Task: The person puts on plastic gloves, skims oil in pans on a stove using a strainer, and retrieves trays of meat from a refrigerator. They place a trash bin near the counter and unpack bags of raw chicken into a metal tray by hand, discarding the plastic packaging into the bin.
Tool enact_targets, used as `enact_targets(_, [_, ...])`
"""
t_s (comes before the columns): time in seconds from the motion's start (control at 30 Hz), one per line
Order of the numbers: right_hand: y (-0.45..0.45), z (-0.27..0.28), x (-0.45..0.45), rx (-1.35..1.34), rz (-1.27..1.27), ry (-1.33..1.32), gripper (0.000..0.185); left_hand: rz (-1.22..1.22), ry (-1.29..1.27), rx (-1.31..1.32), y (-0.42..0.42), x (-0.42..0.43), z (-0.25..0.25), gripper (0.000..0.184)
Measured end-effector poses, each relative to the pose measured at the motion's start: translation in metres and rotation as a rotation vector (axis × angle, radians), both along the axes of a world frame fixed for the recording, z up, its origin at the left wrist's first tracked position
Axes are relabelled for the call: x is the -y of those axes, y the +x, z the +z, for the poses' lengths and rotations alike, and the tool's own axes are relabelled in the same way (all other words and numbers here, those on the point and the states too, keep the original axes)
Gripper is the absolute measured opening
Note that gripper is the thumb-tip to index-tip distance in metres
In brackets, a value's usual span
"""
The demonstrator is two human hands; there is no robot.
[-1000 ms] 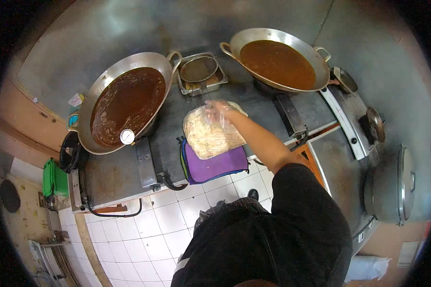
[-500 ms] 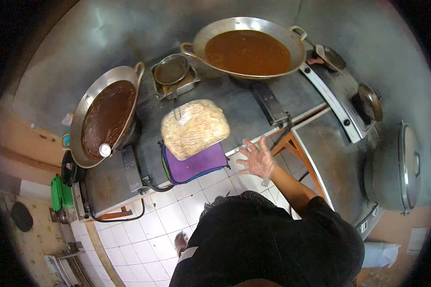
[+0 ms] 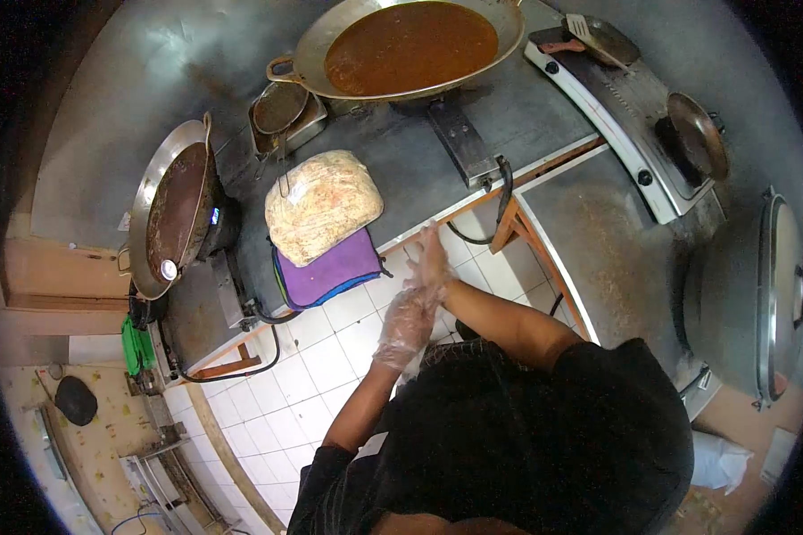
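My left hand (image 3: 408, 325) and my right hand (image 3: 433, 259) both wear clear plastic gloves. They meet just off the counter's front edge. The fingers of my left hand are closed at the wrist of the right glove (image 3: 432, 287). My right hand reaches forward with its fingers stretched out, holding nothing. Left of the hands, a clear plastic bag of pale food (image 3: 324, 207) sits on the counter, overlapping a folded purple cloth (image 3: 335, 269) that hangs over the edge. A wire-handled strainer (image 3: 279, 109) rests on a square metal tray (image 3: 305, 129) behind the bag.
A large wok (image 3: 509, 40) of reddish-brown liquid stands at the back. Another wok (image 3: 165, 152) at left has a dial thermometer (image 3: 169, 269). To the right are a gas stove (image 3: 616, 134) with pans and a big lidded pot (image 3: 740, 303). Black hoses (image 3: 281, 348) hang below the counter.
My left hand has come into view and onto the right glove's wrist. My right hand has moved in toward my body's middle. The camera view has shifted, so the counter sits further left.
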State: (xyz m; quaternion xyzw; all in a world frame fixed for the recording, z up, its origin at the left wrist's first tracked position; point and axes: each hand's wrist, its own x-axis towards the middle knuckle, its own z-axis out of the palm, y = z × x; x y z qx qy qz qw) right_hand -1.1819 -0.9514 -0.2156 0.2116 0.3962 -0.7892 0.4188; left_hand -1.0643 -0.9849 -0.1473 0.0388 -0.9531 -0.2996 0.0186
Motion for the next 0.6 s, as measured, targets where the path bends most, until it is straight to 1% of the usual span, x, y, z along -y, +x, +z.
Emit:
enact_targets(0.03, [-0.004, 0.004, -0.009, -0.015, -0.002, -0.01, 0.093, -0.023, 0.026, -0.064, -0.003, -0.008, 0.002, 0.018])
enact_targets(0.07, [-0.009, 0.008, -0.016, -0.032, 0.001, -0.022, 0.092, -0.004, 0.04, -0.047, -0.005, -0.015, -0.001, 0.018])
enact_targets(0.1, [-0.013, 0.012, -0.02, 0.067, 0.026, -0.009, 0.088, 0.019, 0.055, -0.031, -0.006, -0.02, -0.008, 0.018])
enact_targets(0.13, [-0.017, 0.008, -0.023, -0.008, 0.018, 0.046, 0.085, 0.042, 0.068, -0.015, -0.006, -0.023, -0.012, 0.018])
enact_targets(0.2, [-0.022, -0.023, -0.029, -0.154, -0.003, 0.155, 0.08, 0.032, 0.057, 0.008, -0.004, -0.021, -0.016, 0.019])
enact_targets(0.23, [-0.035, -0.045, -0.036, -0.329, -0.042, 0.298, 0.073, 0.023, 0.049, 0.017, 0.002, -0.019, -0.025, 0.02])
enact_targets(0.27, [-0.058, -0.071, -0.048, -0.573, -0.092, 0.514, 0.066, 0.012, 0.043, 0.024, 0.007, -0.016, -0.037, 0.021])
enact_targets(0.3, [-0.083, -0.098, -0.063, -0.848, -0.112, 0.819, 0.06, -0.032, -0.008, 0.078, 0.015, -0.01, -0.052, 0.022])
enact_targets(0.33, [-0.108, -0.117, -0.078, -1.021, -0.084, 1.078, 0.054, 0.082, 0.123, 0.162, 0.025, -0.007, -0.058, 0.023])
enact_targets(0.4, [-0.129, -0.041, -0.096, -0.86, 0.241, 1.209, 0.046, 0.315, 0.395, 0.325, 0.055, -0.002, -0.069, 0.023])
enact_targets(0.43, [-0.147, -0.065, -0.096, -0.917, 0.363, 1.34, 0.04, 0.431, 0.51, 0.336, 0.084, 0.009, -0.109, 0.022])
enact_targets(0.47, [-0.164, -0.095, -0.102, -0.984, 0.468, 1.433, 0.036, 0.567, 0.621, 0.346, 0.129, 0.024, -0.178, 0.021])
enact_targets(0.5, [-0.183, -0.124, -0.101, -1.066, 0.567, 1.512, 0.032, 0.714, 0.73, 0.341, 0.177, 0.036, -0.228, 0.021])
enact_targets(0.53, [-0.202, -0.15, -0.103, -1.141, 0.671, 1.553, 0.031, 0.536, 0.098, 0.569, 0.219, 0.041, -0.237, 0.022])
enact_targets(0.57, [-0.214, -0.165, -0.106, -1.198, 0.744, 1.571, 0.03, 0.691, 0.449, 0.335, 0.307, 0.033, -0.289, 0.022])
enact_targets(0.6, [-0.214, -0.152, -0.106, -1.16, 0.823, 1.455, 0.034, 0.803, 0.907, 0.005, 0.384, 0.025, -0.329, 0.028])
